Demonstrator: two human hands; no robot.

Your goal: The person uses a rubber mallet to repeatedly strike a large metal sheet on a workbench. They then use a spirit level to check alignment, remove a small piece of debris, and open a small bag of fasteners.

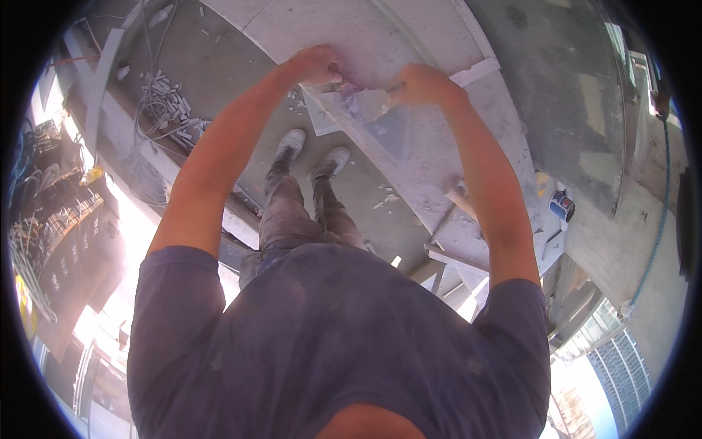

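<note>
My left hand (319,64) is closed, fingers curled in a pinch at the near edge of a whitish, dusty work surface (453,124). What its fingertips hold is too small to make out. Across from it, my right hand (423,85) is closed on one end of a pale, crumpled piece (371,104). This piece lies between the two hands and looks thin, white to pinkish. A translucent flat sheet (387,135) shows beneath it on the surface. Its exact material cannot be told.
White offcuts (170,104) and loose cables litter the floor at left. A blue-and-white can (561,205) stands at right, near a wooden piece (461,197). A grey slab (563,88) lies far right, with a blue rope (664,190) beyond. My shoes (336,159) are beside the work surface.
</note>
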